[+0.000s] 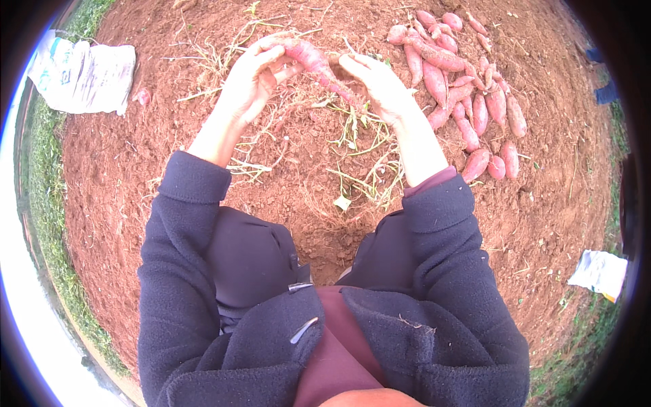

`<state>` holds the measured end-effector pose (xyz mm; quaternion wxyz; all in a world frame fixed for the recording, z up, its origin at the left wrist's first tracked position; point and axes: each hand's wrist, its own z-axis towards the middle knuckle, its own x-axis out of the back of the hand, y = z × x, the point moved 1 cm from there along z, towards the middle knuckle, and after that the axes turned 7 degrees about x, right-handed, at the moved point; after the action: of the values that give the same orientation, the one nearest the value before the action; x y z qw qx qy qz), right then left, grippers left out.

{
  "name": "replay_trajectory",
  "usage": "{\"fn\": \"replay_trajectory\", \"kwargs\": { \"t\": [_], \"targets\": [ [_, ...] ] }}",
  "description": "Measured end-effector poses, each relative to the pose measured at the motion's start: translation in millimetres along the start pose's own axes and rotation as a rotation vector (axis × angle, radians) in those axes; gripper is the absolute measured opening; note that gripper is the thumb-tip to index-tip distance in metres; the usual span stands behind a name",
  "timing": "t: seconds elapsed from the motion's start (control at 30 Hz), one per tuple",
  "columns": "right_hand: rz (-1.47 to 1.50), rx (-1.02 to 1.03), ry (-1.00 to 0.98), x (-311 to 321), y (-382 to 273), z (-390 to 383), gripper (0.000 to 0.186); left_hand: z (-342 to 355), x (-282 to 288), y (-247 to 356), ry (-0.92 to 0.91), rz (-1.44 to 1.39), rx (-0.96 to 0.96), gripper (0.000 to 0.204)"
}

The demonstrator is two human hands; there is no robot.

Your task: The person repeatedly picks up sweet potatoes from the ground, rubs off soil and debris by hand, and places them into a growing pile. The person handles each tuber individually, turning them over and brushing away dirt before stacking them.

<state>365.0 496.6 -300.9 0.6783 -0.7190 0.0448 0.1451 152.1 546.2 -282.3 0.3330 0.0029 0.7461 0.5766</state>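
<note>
A long reddish-pink sweet potato (313,60), dusted with soil, is held above the ground with its thick end in my left hand (252,80). The fingers of that hand curl around it. Its thin, rooty tail slants down toward my right hand (384,87). That hand is cupped beside the tail, its fingers stretched out and apart; whether the palm touches the tail I cannot tell. Below both hands, pale cut vines (369,139) and fine roots lie on the red soil.
A heap of sweet potatoes (434,83) lies to the right of my right hand. A white sack (88,78) is spread at the far left, with a small pink piece (142,96) beside it. Another white bag (599,273) lies at the right. Grass (51,203) borders the soil.
</note>
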Motion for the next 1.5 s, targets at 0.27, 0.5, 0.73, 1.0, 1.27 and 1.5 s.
{"fn": "replay_trajectory", "kwargs": {
  "t": [0.27, 0.5, 0.73, 1.0, 1.27, 1.5],
  "targets": [
    [-0.355, -0.049, -0.149, 5.1, -3.3, 0.0, 0.041, 0.9, 1.1, -0.7, 0.066, 0.135, -0.014, 0.025],
    [-0.331, 0.101, 0.095, 10.8, 12.3, 8.1, 0.03, -3.3, -0.8, 1.6, 0.256, 0.228, -0.011, 0.027],
    [-0.731, 0.38, -0.001, -9.2, -7.1, -6.9, 0.05, -4.7, -2.0, 3.7, 0.394, 0.441, 0.035, 0.041],
    [-0.826, 0.324, -0.027, -36.1, -9.9, -17.4, 0.041, -1.4, -3.5, -5.4, 0.41, 0.425, 0.056, 0.039],
    [-0.421, 0.246, 0.059, -23.6, 4.3, -4.1, 0.027, -0.6, -2.0, -9.2, 0.352, 0.495, 0.014, 0.044],
    [-0.58, 0.204, -0.012, -24.5, 1.0, -8.7, 0.045, -1.6, -4.7, -7.8, 0.379, 0.477, 0.086, 0.045]
  ]
}}
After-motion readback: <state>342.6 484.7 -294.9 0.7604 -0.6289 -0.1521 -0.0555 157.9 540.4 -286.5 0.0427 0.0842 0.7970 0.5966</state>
